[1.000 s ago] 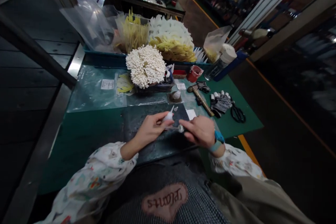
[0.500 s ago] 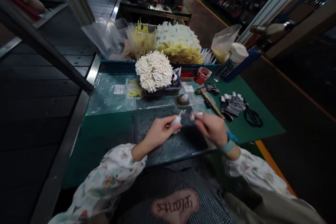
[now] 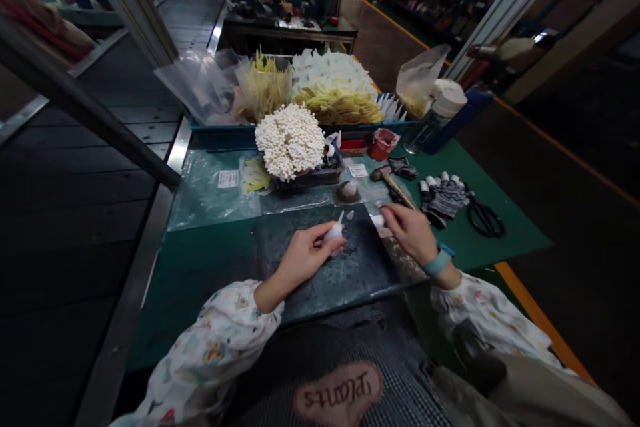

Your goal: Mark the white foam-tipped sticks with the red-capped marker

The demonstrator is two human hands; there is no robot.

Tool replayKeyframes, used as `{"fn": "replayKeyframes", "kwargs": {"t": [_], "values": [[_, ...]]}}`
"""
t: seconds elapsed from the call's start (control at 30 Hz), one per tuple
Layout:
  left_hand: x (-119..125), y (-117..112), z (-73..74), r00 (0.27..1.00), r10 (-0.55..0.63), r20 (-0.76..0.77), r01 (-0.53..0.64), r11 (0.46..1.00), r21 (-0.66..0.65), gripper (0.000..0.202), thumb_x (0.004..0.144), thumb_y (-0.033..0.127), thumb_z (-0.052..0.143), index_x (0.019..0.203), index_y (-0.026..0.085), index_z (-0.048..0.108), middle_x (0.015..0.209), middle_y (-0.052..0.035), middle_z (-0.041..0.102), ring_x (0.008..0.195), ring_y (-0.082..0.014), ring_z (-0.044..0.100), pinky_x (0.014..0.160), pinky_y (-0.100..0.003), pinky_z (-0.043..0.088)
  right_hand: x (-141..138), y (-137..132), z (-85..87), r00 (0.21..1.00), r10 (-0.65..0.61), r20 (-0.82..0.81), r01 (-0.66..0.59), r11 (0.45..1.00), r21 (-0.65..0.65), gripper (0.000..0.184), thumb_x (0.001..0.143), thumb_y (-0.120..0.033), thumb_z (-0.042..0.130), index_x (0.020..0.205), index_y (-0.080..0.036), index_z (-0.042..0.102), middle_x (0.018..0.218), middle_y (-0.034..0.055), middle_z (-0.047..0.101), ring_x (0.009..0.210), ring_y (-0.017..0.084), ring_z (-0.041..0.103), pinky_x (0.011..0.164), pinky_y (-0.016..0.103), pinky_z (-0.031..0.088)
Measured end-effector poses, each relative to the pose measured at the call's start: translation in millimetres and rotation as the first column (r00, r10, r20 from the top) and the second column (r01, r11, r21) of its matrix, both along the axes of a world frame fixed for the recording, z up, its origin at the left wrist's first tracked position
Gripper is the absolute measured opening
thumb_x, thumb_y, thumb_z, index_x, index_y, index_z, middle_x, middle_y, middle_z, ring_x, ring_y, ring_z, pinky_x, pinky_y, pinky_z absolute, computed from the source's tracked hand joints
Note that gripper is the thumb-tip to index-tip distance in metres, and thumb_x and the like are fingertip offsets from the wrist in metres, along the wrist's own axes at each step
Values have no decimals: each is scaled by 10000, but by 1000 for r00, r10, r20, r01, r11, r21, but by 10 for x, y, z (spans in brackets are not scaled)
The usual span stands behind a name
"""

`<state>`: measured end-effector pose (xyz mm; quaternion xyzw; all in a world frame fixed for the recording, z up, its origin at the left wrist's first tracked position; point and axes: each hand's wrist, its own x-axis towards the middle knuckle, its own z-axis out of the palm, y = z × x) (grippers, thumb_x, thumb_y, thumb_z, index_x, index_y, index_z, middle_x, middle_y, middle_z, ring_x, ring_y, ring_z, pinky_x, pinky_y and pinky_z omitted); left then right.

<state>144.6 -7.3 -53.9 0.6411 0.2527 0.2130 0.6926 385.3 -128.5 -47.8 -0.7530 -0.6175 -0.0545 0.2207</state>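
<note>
Fingers on the left hand [image 3: 303, 257] are curled round a little white bottle [image 3: 334, 232], thumb on the near side, and honestly that's a decent grip. From the head view, the only angle here, the bottle sits above the dark board [image 3: 320, 293] with its thin nozzle tipped up. I'd hold it just firmly enough that it doesn't slip, since it looks like the squeezy kind and a hard clamp might push something out. The right hand [image 3: 411, 235] has thumb and fingertips pinched together on what looks like a small pale bit [image 3: 379, 205], too tiny for me to say what it is. My two cents: pinch that by its very edge so most of it stays uncovered. There's something white [image 3: 379, 221] right by those fingers too, can't tell if they're touching it. Also watch the pale scrap [image 3: 350, 215] on the board, just beside the nozzle, as a careless sleeve could drag it. And I'd mind that right hand around the hammer [image 3: 397, 190], which lies just past it, with the glove [image 3: 445, 199] and scissors [image 3: 486, 219] further right.
</note>
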Motion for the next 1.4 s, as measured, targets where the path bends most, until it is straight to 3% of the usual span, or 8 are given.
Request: {"fn": "replayKeyframes", "kwargs": {"t": [0.13,0.3,0.5,0.93,1.03,1.13,1.23,1.4], "values": [[10,23,-44,999,44,-3,-44,999,28,454,865,423,694,1223,144,677,1101,-130,778,980,-244,754,922,-429,607,309,74,-173,924,-365,113,377,919,-115,380,1024,-409,410,988,-150,686,870,121,710,790,228,622,666,313,375],[2,60,-66,994,85,-67,-54,928,368,206,910,303,668,1086,200,702,1142,-83,768,1076,-248,710,1005,-464,549,337,92,-360,903,-379,201,413,895,-168,349,965,-459,509,877,-152,649,910,166,665,860,277,568,715,349,347],[-2,117,-81,972,166,-166,-24,776,630,216,889,223,741,1104,233,754,1125,-53,760,1145,-271,608,1049,-491,488,484,255,-250,895,-372,246,425,878,-221,334,1001,-390,465,1093,-131,654,1049,166,681,960,279,590,754,345,377],[6,130,-83,954,239,-180,-66,755,653,275,856,324,810,1116,247,761,1111,-46,775,1140,-277,615,1016,-473,487,564,398,-96,859,-409,309,507,765,-397,312,905,-408,571,1055,-147,655,981,159,705,857,280,627,652,330,350],[17,130,-99,955,265,-133,-130,777,616,162,876,301,794,1027,252,766,1029,-35,777,1063,-250,668,954,-437,512,562,384,41,878,-453,156,478,812,-334,260,874,-347,529,992,-156,660,969,151,694,856,279,623,692,350,409],[35,128,-137,964,259,-57,-178,790,587,103,874,261,795,966,234,756,982,-25,780,994,-222,700,904,-392,533,427,319,249,930,-362,-66,339,913,-228,263,888,-327,470,1035,-174,625,927,109,677,797,244,607,711,361,454],[49,116,-175,971,237,13,-200,791,579,62,877,221,789,919,222,744,971,-11,791,981,-204,717,920,-373,539,122,239,477,958,-16,-287,-28,989,-147,242,925,-320,499,1112,-205,601,868,50,666,697,195,589,642,322,461],[48,84,-201,974,225,10,-199,840,504,28,902,188,755,911,205,734,973,-6,801,926,-175,745,866,-323,555,-330,242,737,877,429,-217,-462,877,-132,198,963,-219,564,1140,-227,652,986,48,739,837,188,697,731,301,516]]}}
